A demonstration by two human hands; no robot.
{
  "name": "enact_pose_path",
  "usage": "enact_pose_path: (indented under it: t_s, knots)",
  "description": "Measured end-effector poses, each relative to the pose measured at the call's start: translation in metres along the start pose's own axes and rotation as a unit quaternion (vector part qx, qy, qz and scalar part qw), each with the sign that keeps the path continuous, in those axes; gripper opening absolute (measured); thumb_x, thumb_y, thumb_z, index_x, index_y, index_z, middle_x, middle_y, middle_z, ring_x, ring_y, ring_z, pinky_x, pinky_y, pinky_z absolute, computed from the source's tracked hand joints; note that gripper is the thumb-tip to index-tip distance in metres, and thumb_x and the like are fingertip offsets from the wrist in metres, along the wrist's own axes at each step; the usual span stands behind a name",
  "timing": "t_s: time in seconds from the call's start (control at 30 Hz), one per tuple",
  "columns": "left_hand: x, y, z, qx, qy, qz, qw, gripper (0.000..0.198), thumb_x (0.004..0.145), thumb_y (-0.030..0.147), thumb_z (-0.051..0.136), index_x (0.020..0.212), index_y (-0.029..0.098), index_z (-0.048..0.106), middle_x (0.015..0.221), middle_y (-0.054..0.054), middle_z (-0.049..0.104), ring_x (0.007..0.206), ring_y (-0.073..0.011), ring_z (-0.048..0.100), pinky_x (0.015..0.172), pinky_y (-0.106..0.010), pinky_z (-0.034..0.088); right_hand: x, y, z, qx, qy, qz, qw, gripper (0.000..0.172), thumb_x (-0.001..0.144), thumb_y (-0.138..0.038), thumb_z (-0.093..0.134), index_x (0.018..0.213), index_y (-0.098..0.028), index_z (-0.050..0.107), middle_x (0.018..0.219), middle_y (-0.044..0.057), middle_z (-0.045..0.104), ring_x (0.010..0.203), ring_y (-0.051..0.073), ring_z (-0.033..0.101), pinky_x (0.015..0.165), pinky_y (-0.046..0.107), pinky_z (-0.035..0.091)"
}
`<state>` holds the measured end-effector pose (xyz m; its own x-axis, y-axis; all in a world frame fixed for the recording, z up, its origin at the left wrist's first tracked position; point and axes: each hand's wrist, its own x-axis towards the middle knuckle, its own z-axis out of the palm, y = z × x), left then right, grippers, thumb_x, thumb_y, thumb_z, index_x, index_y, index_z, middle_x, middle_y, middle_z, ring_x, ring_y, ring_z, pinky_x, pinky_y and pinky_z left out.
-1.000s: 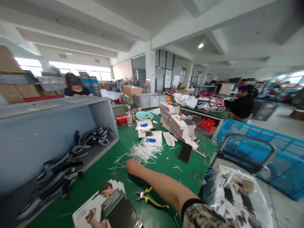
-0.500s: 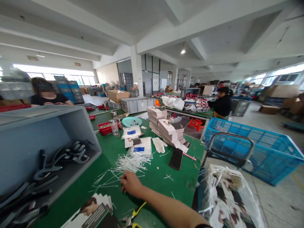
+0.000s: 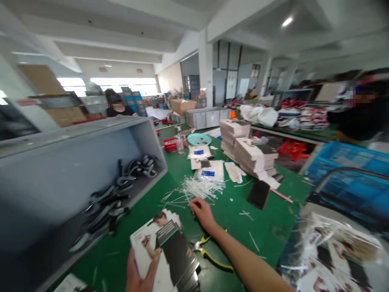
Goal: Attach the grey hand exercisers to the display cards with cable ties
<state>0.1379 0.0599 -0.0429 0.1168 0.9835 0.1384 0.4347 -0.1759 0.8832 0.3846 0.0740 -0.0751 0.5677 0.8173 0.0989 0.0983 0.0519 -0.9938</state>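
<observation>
There it is, straight ahead of you: a white letter F on the grey crate! Your blue labels on white packets blur; lettering on your printed cards stays unreadable.

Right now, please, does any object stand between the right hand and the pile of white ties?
Nothing visible does. The right hand is at the near edge of the pile of white ties; the pliers lie behind it, not between.
</observation>
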Motion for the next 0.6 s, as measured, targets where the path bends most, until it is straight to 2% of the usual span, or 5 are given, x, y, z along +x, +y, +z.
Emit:
enact_pose_path:
  t_s: [0.03,0.13,0.23,0.4,0.6]
  knots:
    - [-0.003,-0.003,-0.004,-0.014,0.009,-0.042,0.999,0.071,0.077,0.041,0.072,0.142,0.035,0.043,0.138,-0.004,0.058,0.129,-0.0352,0.051,0.103,-0.046,0.047,0.002,0.002,0.000,0.011,-0.009,0.001,1.000,0.023,0.082,-0.042,0.063,0.082,-0.019,0.060,0.061,-0.004,0.054,0.053,0.013,0.052,0.051,0.023,0.043]
    - [-0.003,-0.007,-0.004,-0.035,0.020,-0.105,0.994,0.081,0.080,0.046,0.067,0.149,0.024,0.031,0.151,-0.010,0.044,0.138,-0.0318,0.042,0.114,-0.042,0.036,0.008,0.008,-0.001,0.040,-0.042,0.009,0.998,0.030,0.079,-0.050,0.066,0.082,-0.020,0.060,0.058,-0.005,0.054,0.051,0.013,0.051,0.051,0.025,0.044]
    - [0.000,-0.005,0.001,-0.077,0.008,-0.119,0.990,0.081,0.082,0.046,0.067,0.149,0.023,0.029,0.151,-0.011,0.044,0.138,-0.0292,0.043,0.115,-0.040,0.033,0.010,0.008,-0.002,0.058,-0.069,0.018,0.996,0.032,0.078,-0.051,0.068,0.082,-0.020,0.061,0.057,-0.005,0.056,0.050,0.013,0.052,0.051,0.025,0.045]
    - [-0.001,-0.007,0.000,-0.078,0.019,-0.123,0.989,0.072,0.082,0.045,0.068,0.145,0.025,0.038,0.147,-0.011,0.049,0.135,-0.0300,0.046,0.114,-0.043,0.033,0.007,0.004,-0.001,0.076,-0.103,0.039,0.991,0.032,0.078,-0.051,0.070,0.080,-0.020,0.060,0.055,-0.005,0.057,0.048,0.012,0.053,0.049,0.025,0.045]
    - [0.000,-0.005,-0.003,-0.093,0.022,-0.122,0.988,0.069,0.081,0.042,0.071,0.141,0.024,0.044,0.141,-0.010,0.056,0.130,-0.0283,0.051,0.109,-0.039,0.037,0.003,-0.004,-0.002,0.093,-0.161,0.061,0.981,0.031,0.080,-0.049,0.069,0.077,-0.019,0.061,0.052,-0.006,0.056,0.046,0.011,0.051,0.049,0.023,0.043]
